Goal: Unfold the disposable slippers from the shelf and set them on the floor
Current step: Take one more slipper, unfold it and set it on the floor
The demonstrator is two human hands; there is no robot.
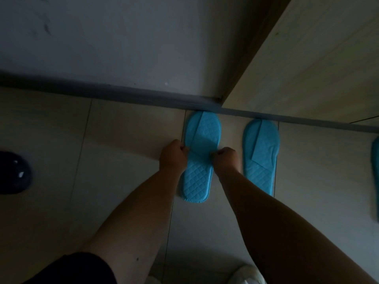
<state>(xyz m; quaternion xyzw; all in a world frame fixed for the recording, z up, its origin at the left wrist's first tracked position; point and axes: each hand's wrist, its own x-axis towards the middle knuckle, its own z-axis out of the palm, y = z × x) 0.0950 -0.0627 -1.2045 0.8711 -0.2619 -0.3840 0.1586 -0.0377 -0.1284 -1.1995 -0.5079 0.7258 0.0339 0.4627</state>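
Down on the tiled floor [127, 124], two blue slippers lie side by side with their toes toward the grey skirting board [143, 95] at the foot of the wall [123, 37]. Both hands work on the left slipper [196, 177], which lies flat with its quilted sole up and its toe end touching the skirting board. The left hand [173, 155] has its fingers curled and pinches the slipper's left edge about midway along, at the lower end of the flat strap. The right hand [225, 158] is curled the same way and pinches the right edge straight across from it, so the two fists sit on either side of the slipper's waist. Both forearms reach down from the bottom of the view. The right slipper [260, 152] rests just beside the right wrist, apart from the first one, its toe close to the skirting board and its strap folded flat across the upper half. A pale wooden cabinet [307, 68] stands against the wall above the right slipper. Another blue piece [375, 160] shows at the far right edge, cut off by the frame. A dark rounded object [14, 173] sits on the floor at the far left, too dim to identify.
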